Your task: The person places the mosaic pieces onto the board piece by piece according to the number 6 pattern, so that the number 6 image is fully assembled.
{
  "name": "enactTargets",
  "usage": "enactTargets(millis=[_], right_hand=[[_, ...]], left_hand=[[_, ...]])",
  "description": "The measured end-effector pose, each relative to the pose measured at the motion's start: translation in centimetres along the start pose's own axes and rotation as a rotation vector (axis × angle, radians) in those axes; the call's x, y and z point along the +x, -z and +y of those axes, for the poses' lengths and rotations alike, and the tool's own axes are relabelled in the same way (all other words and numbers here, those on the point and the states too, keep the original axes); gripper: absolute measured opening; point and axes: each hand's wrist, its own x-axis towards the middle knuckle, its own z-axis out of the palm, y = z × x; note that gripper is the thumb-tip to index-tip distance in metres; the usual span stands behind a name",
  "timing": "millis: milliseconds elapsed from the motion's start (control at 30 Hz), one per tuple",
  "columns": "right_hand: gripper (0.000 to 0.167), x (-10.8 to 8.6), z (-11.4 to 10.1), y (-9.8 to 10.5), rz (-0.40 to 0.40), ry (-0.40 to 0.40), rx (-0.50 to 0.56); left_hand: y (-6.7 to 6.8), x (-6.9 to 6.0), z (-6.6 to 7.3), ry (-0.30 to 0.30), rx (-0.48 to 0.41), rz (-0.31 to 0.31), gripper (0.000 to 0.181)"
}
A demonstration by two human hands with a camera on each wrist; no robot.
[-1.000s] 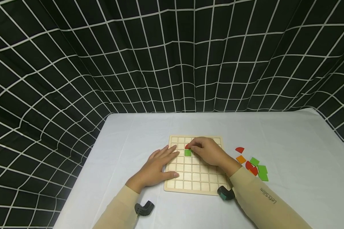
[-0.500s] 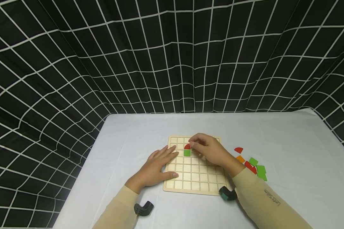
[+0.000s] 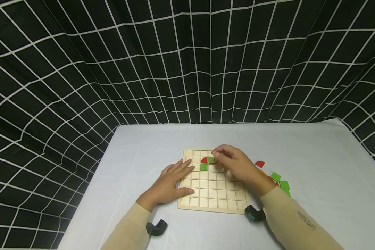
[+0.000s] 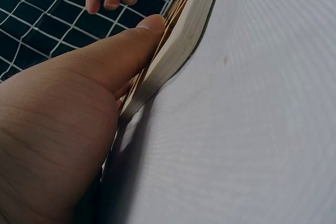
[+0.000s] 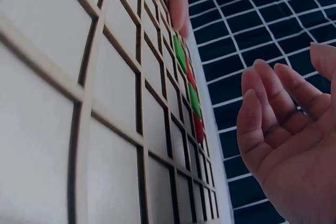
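A pale wooden grid board (image 3: 213, 193) lies on the white table. My left hand (image 3: 172, 180) rests with spread fingers over its left edge, and the left wrist view shows the thumb (image 4: 136, 43) against the rim. My right hand (image 3: 237, 165) is above the board's upper right part, fingers loosely bent and holding nothing, as the right wrist view shows (image 5: 294, 135). On the board sit a green square (image 3: 204, 167), a red quarter-circle (image 3: 204, 160) above it and a green piece (image 3: 211, 160) beside that. Another red piece (image 5: 198, 127) shows in the right wrist view; my hand hides it in the head view.
Right of the board lie loose pieces: a red quarter-circle (image 3: 260, 164), a green square (image 3: 276, 176), more green pieces (image 3: 284, 185), and red and orange ones partly behind my right forearm. A black grid-patterned curtain (image 3: 203, 69) stands behind the table (image 3: 150, 146).
My right hand has moved right and lifted from the pieces on the board, uncovering the green piece beside the red quarter-circle. My left hand has stayed in place.
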Motion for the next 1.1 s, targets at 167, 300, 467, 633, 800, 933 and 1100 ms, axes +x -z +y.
enactTargets(millis=[167,300,467,633,800,933,1100], right_hand=[[0.034,-0.7,0.0,0.7,0.024,-0.006,0.021],[0.032,-1.2,0.0,1.3,0.041,0.004,0.043],[0.03,-1.6,0.0,1.9,0.05,0.004,0.067],[0.031,-2.1,-0.2,2.5,0.058,0.012,0.057],[0.028,-2.8,-0.4,3.2,0.092,0.019,0.025],[0.029,-3.3,-0.3,3.8,0.108,0.022,0.021],[0.033,-3.9,-0.2,4.7,0.128,0.02,-0.003]], left_hand=[[0.0,0.1,0.1,0.003,0.002,0.001,0.086],[0.0,0.1,0.1,0.004,0.005,0.004,0.086],[-0.1,0.0,0.0,0.01,-0.007,0.004,0.087],[-0.2,0.0,-0.1,0.007,-0.002,0.007,0.087],[-0.1,0.0,-0.1,0.003,-0.009,0.007,0.087],[0.0,0.0,-0.1,-0.004,-0.012,0.011,0.087],[0.0,0.0,-0.1,-0.003,-0.018,0.007,0.087]])
